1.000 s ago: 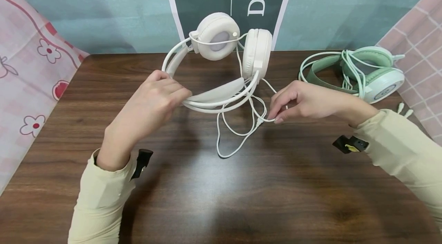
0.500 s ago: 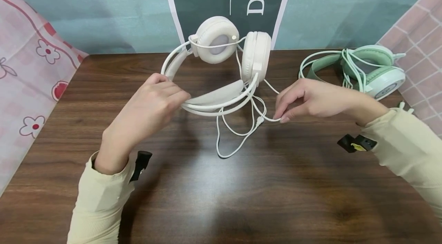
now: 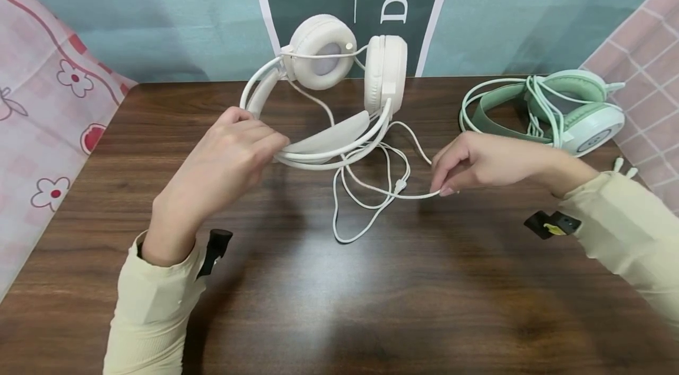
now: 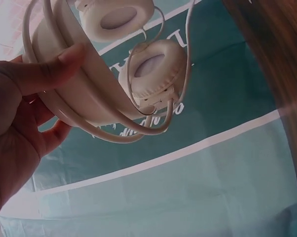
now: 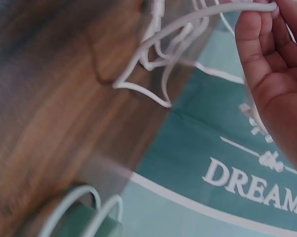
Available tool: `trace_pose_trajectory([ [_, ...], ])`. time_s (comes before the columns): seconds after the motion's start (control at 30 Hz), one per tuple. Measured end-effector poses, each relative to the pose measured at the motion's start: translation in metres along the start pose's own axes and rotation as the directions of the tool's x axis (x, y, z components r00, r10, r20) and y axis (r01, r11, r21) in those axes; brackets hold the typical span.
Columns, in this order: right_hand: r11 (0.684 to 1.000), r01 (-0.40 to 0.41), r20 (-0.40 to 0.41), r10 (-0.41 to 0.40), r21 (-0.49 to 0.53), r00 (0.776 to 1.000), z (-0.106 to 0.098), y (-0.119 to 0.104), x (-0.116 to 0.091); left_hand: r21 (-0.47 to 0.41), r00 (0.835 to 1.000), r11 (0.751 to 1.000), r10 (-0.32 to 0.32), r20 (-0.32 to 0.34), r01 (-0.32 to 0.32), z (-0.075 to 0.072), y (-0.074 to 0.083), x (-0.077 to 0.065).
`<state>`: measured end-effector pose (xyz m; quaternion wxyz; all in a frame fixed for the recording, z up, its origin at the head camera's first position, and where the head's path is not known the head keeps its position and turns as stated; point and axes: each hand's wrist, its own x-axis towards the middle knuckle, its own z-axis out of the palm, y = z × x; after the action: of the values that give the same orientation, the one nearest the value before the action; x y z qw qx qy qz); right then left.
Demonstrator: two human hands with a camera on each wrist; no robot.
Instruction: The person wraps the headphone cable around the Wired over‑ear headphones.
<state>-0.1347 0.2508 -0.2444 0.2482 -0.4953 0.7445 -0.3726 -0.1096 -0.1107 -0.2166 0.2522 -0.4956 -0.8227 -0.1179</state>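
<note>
White over-ear headphones [image 3: 386,74] are held up over the back of the table, ear cups toward the wall. My left hand [image 3: 223,154] grips the middle of their headband; in the left wrist view the thumb lies across the band [image 4: 84,94] and the other fingers curl behind it. Out to the right, my right hand [image 3: 477,160] pinches the thin white cable [image 3: 371,187] between thumb and fingertips. Loose loops of that cable lie on the wood below the headphones, with a small white connector [image 3: 400,185] among them. One strand crosses between the two ear cups.
Green and white headphones [image 3: 591,127], their cable wound round them, lie at the back right of the dark wooden table [image 3: 339,304]. A teal cloth [image 3: 185,15] with a dark printed panel hangs behind. Pink patterned cloth [image 3: 58,98] borders the left.
The right hand has drawn the cable a little to the right and toward the front edge. The white headphones have shifted slightly left and up, still in the left hand.
</note>
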Motion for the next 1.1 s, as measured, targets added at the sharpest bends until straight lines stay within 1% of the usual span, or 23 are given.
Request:
trace_pose_trajectory([
  [0.1,0.999,0.053,-0.031,-0.053,-0.006,0.998,-0.011,-0.007,-0.007,0.018,1.000,1.000,-0.016,0.018,0.016,0.001,-0.001,-0.002],
  [0.17,0.996,0.066,-0.082,-0.070,-0.055,0.994,-0.018,-0.011,-0.012,0.034,0.999,0.999,-0.027,0.034,0.026,0.001,-0.002,-0.004],
  [0.23,0.994,0.054,-0.144,-0.067,-0.092,0.987,-0.025,-0.015,-0.019,0.049,0.998,0.998,-0.038,0.053,0.036,0.001,-0.002,-0.006],
  [0.3,0.994,0.026,-0.212,-0.047,-0.104,0.976,-0.032,-0.019,-0.026,0.061,0.996,0.997,-0.046,0.074,0.041,0.001,-0.002,-0.008],
  [0.37,0.999,0.023,-0.260,-0.034,-0.044,0.965,-0.039,-0.021,-0.032,0.073,0.994,0.996,-0.052,0.092,0.046,0.001,-0.002,-0.010],
  [0.43,0.998,0.036,-0.287,-0.021,0.045,0.958,-0.044,-0.023,-0.037,0.080,0.993,0.996,-0.058,0.107,0.050,0.000,-0.002,-0.012],
  [0.47,0.997,0.036,-0.302,-0.014,0.067,0.953,-0.046,-0.023,-0.040,0.082,0.992,0.995,-0.060,0.113,0.051,0.000,-0.002,-0.012],
  [0.53,0.995,0.035,-0.319,-0.004,0.091,0.948,-0.049,-0.025,-0.043,0.088,0.991,0.995,-0.060,0.121,0.049,0.000,-0.003,-0.013],
  [0.63,0.997,0.016,-0.334,0.011,0.078,0.943,-0.050,-0.027,-0.045,0.092,0.990,0.995,-0.058,0.127,0.046,0.000,-0.003,-0.014],
  [0.7,0.994,0.044,-0.325,-0.008,0.105,0.946,-0.052,-0.025,-0.045,0.095,0.990,0.994,-0.057,0.129,0.044,0.000,-0.003,-0.015],
  [0.8,0.980,0.096,-0.297,-0.040,0.177,0.954,-0.056,-0.022,-0.044,0.095,0.989,0.995,-0.056,0.134,0.043,0.001,-0.004,-0.014],
  [0.87,0.974,0.104,-0.294,-0.040,0.203,0.955,-0.058,-0.021,-0.044,0.094,0.989,0.995,-0.054,0.138,0.042,0.001,-0.003,-0.014],
  [0.93,0.979,0.071,-0.311,-0.009,0.189,0.950,-0.059,-0.022,-0.044,0.093,0.989,0.995,-0.051,0.140,0.038,0.001,-0.003,-0.014],
  [1.03,0.995,-0.039,-0.366,0.072,0.096,0.928,-0.060,-0.026,-0.044,0.093,0.989,0.995,-0.041,0.142,0.028,0.001,-0.002,-0.014],
  [1.1,0.995,-0.099,-0.399,0.100,0.022,0.912,-0.060,-0.028,-0.042,0.093,0.989,0.995,-0.033,0.142,0.019,0.001,-0.002,-0.013],
])
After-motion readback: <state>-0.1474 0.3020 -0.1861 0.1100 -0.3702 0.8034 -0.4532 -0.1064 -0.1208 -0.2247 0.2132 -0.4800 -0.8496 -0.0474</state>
